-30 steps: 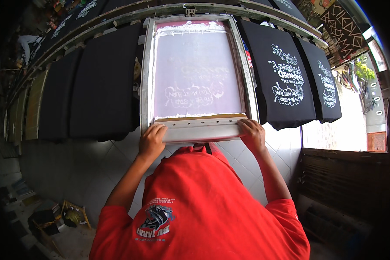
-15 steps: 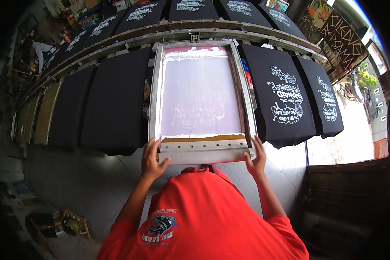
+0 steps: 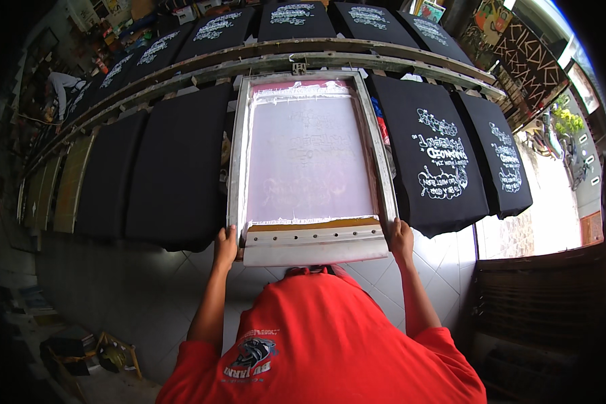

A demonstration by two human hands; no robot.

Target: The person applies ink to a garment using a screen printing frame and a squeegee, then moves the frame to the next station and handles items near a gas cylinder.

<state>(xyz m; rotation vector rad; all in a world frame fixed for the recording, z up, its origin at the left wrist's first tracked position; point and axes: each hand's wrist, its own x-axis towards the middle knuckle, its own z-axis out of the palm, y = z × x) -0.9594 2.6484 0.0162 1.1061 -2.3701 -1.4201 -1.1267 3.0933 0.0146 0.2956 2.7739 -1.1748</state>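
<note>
A screen printing frame (image 3: 238, 161) with pale metal sides lies in front of me over a board in the row. White ink rims its pinkish mesh (image 3: 301, 182), and faint lettering shows through. Across the near end rests a wide squeegee (image 3: 316, 253) with a row of holes, next to a strip of brownish yellow. My left hand (image 3: 226, 246) closes round the frame's near left corner. At the near right corner my right hand (image 3: 402, 240) grips the other side. What lies under the mesh is mostly hidden.
Plain black shirts (image 3: 178, 161) cover boards to the left. On the right, a black shirt (image 3: 438, 158) carries white printing. Long rails (image 3: 202, 75) run behind the frame, with more printed shirts (image 3: 295, 20) beyond. A dark slatted piece (image 3: 539, 303) stands at the lower right.
Both hands have shifted from spread fingers at the near corners to a grip on the frame's sides. Lettering shows higher up through the mesh. The frame's near end appears slightly closer to me.
</note>
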